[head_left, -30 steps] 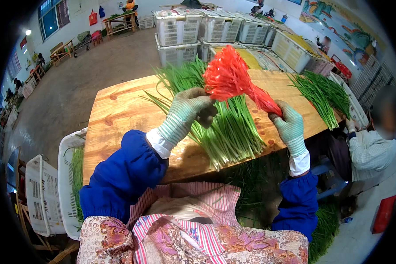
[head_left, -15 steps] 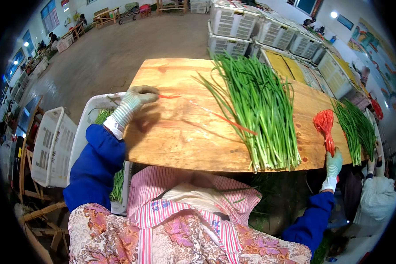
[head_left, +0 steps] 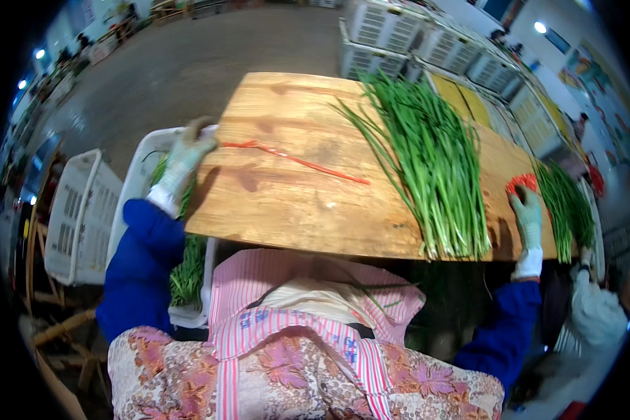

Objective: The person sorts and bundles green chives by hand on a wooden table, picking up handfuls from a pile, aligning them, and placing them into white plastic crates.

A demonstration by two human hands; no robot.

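Note:
My left hand (head_left: pixel 192 150), in a pale glove, is at the left edge of the wooden board, its fingers bent and a little blurred. It closes on one end of a thin red tie strip (head_left: pixel 304 164), which stretches across the bare wood to the right. My right hand (head_left: pixel 527 213), gloved too, grips a bunch of red tie strips (head_left: pixel 521 183) near the board's right end; its palm side hides most of the bunch. Between my hands lies a wide pile of green chives or similar leafy stalks (head_left: pixel 437 168), pale ends toward me.
The wooden board (head_left: pixel 280 217) spans the front. A smaller pile of green stalks (head_left: pixel 565 210) lies at its right end, beside a co-worker's sleeve (head_left: pixel 591 308). At left stand a white crate with greens (head_left: pixel 208 280) and another white crate (head_left: pixel 80 217). Stacked crates (head_left: pixel 385 31) rise behind.
My left hand has drawn back left, and the red strip has slid left with it, away from the pile. My right hand has moved up the board, covering more of the red bunch. The view has shifted.

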